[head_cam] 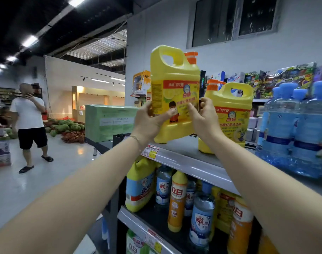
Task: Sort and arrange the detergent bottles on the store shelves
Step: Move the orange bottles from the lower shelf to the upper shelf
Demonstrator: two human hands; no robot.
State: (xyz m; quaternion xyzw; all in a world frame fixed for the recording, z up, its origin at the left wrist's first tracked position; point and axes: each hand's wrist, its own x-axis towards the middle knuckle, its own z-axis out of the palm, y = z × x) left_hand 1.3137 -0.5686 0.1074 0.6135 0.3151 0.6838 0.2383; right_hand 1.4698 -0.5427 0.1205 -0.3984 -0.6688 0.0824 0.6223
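We see a big yellow plastic jug w/ handle, smooth and semi-glossy, w/ a slick printed label and an orange plastic cap. A second yellow plastic jug looks the same. The grey metal top shelf is smooth, w/ a sheen along its edge and a glossy paper price tag. The clear blue plastic bottles look shiny and see-through. The pale floor is polished, approx. mirror-glossy.
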